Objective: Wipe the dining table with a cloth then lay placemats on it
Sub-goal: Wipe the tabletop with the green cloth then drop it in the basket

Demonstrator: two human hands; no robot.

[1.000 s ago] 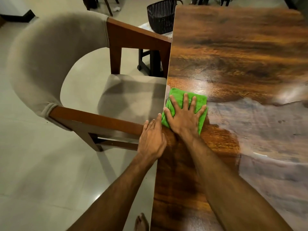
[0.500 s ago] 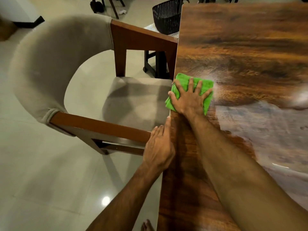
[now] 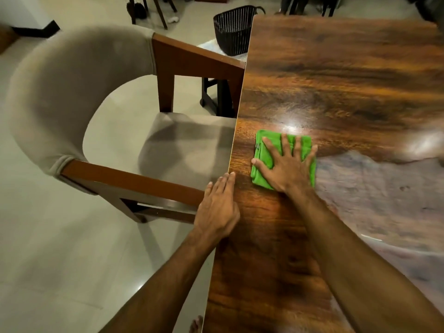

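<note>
A folded green cloth (image 3: pixel 263 155) lies on the glossy wooden dining table (image 3: pixel 336 80), a short way in from its left edge. My right hand (image 3: pixel 287 165) presses flat on the cloth with fingers spread and straight. My left hand (image 3: pixel 219 211) rests on the table's left edge, fingers straight and together, just below and left of the cloth. No placemats show in view.
A beige upholstered chair (image 3: pixel 72 99) with a wooden frame stands against the table's left side. A black slatted basket (image 3: pixel 234 32) sits past the table's far left corner. Tiled floor lies to the left; other chair legs stand at the back.
My right hand has slid the green cloth from the table's left edge rightward onto the top. My left hand stays on the edge.
</note>
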